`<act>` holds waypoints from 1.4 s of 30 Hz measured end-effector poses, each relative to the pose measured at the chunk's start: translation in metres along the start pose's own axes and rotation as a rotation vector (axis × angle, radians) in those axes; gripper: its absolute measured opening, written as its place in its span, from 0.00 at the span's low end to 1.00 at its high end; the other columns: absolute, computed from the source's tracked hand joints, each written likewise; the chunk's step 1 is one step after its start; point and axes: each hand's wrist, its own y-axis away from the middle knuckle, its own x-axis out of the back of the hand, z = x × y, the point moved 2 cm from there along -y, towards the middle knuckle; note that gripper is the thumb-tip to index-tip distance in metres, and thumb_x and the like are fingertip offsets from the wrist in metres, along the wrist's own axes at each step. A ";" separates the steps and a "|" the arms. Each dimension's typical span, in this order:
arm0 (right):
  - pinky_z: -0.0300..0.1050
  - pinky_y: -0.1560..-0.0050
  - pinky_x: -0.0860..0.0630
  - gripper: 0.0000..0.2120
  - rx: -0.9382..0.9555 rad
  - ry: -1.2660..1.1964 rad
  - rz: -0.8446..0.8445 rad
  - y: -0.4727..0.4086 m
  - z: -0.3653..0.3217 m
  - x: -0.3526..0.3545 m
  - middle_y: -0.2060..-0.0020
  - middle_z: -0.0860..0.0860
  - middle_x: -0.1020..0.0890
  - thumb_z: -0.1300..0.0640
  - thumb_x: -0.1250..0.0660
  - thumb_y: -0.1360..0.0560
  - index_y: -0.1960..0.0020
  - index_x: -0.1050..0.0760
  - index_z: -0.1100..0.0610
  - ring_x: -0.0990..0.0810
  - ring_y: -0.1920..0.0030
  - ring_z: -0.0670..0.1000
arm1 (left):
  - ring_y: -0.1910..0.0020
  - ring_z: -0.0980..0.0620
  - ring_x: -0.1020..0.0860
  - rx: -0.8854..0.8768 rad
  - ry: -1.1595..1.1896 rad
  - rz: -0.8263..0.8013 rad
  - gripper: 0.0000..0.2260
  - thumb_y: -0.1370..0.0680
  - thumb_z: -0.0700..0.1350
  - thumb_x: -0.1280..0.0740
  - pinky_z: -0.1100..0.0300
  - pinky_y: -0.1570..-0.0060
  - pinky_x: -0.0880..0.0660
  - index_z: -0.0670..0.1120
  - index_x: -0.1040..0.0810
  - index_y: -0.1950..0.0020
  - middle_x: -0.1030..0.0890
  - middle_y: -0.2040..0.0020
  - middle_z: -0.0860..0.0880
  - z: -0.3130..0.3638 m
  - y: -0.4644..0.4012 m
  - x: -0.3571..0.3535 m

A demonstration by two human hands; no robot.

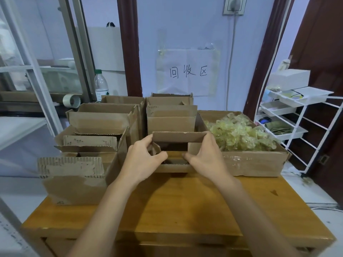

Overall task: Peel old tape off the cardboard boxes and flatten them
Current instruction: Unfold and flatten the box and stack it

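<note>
A wooden table (194, 201) fills the foreground. On the wall behind it hangs a paper sign (187, 72) with handwritten characters, taped at its top edge. Above, a plug sits in a wall socket (234, 5), its cable (231, 58) running down the wall. At left, a plastic bottle (101, 85) with a green cap stands near a roll of tape (71, 101). At right stands a white wire rack (297, 125) with trays, a white box (290, 77) on top.

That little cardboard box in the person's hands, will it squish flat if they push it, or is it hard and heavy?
The small cardboard box looks open and empty, so it is probably light. Its thin walls and loose flaps suggest it would fold rather than resist. The left hand and right hand grip opposite sides, so a push should likely collapse it.
</note>
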 end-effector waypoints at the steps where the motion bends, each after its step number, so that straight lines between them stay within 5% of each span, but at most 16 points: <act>1: 0.55 0.42 0.21 0.27 0.000 0.002 -0.009 0.000 0.000 0.001 0.43 0.48 0.28 0.50 0.22 0.29 0.39 0.36 0.50 0.25 0.42 0.52 | 0.42 0.65 0.24 0.002 -0.001 -0.007 0.25 0.22 0.49 0.26 0.68 0.46 0.29 0.55 0.26 0.25 0.18 0.38 0.59 -0.002 0.000 0.000; 5: 0.54 0.43 0.20 0.27 -0.012 -0.019 -0.057 -0.001 0.001 0.007 0.42 0.47 0.28 0.50 0.23 0.28 0.38 0.36 0.49 0.24 0.43 0.51 | 0.28 0.60 0.31 -0.007 0.036 -0.046 0.32 0.20 0.45 0.29 0.61 0.35 0.30 0.56 0.36 0.17 0.28 0.25 0.60 -0.008 0.003 0.004; 10: 0.51 0.44 0.21 0.24 0.020 -0.010 -0.063 0.002 0.001 0.009 0.42 0.48 0.29 0.48 0.25 0.27 0.38 0.35 0.50 0.25 0.44 0.50 | 0.26 0.58 0.31 0.006 0.015 -0.071 0.36 0.19 0.54 0.29 0.54 0.27 0.31 0.59 0.43 0.16 0.28 0.24 0.59 -0.014 0.005 -0.002; 15: 0.49 0.45 0.22 0.21 0.038 -0.027 -0.061 0.003 -0.001 0.009 0.42 0.48 0.29 0.49 0.27 0.26 0.39 0.33 0.51 0.25 0.45 0.49 | 0.27 0.50 0.27 0.054 -0.115 -0.034 0.43 0.25 0.56 0.23 0.49 0.32 0.27 0.58 0.43 0.17 0.25 0.27 0.56 -0.012 0.001 -0.015; 23: 0.44 0.47 0.27 0.20 0.055 -0.054 -0.136 0.004 -0.003 0.016 0.41 0.48 0.29 0.50 0.29 0.25 0.37 0.32 0.51 0.26 0.42 0.49 | 0.45 0.55 0.25 0.046 -0.147 -0.052 0.32 0.24 0.44 0.25 0.54 0.43 0.24 0.57 0.33 0.23 0.25 0.47 0.64 0.006 0.001 -0.007; 32: 0.44 0.50 0.29 0.14 0.043 -0.132 -0.191 0.009 -0.003 0.019 0.43 0.45 0.29 0.54 0.35 0.21 0.37 0.32 0.50 0.25 0.45 0.49 | 0.44 0.48 0.20 0.136 -0.027 -0.117 0.26 0.25 0.40 0.29 0.46 0.39 0.22 0.59 0.29 0.30 0.17 0.48 0.51 0.008 -0.001 0.002; 35: 0.41 0.53 0.30 0.13 0.050 -0.200 -0.203 0.010 0.000 0.022 0.45 0.44 0.28 0.56 0.36 0.21 0.37 0.30 0.49 0.25 0.47 0.47 | 0.42 0.48 0.21 0.135 -0.032 -0.130 0.31 0.24 0.39 0.30 0.47 0.40 0.21 0.58 0.33 0.23 0.20 0.40 0.51 0.010 -0.004 0.004; 39: 0.34 0.63 0.31 0.18 0.023 -0.294 -0.197 0.009 0.012 0.026 0.48 0.46 0.23 0.58 0.36 0.21 0.32 0.26 0.47 0.24 0.59 0.41 | 0.50 0.51 0.20 0.120 -0.014 -0.182 0.39 0.23 0.37 0.31 0.61 0.57 0.24 0.59 0.41 0.17 0.27 0.29 0.52 0.013 -0.002 0.006; 42: 0.34 0.72 0.32 0.21 -0.011 -0.399 -0.166 0.010 0.021 0.028 0.59 0.42 0.20 0.61 0.36 0.21 0.32 0.23 0.44 0.27 0.71 0.42 | 0.50 0.48 0.18 0.098 -0.001 -0.201 0.40 0.23 0.37 0.31 0.56 0.53 0.21 0.61 0.44 0.17 0.27 0.27 0.54 0.012 0.001 0.007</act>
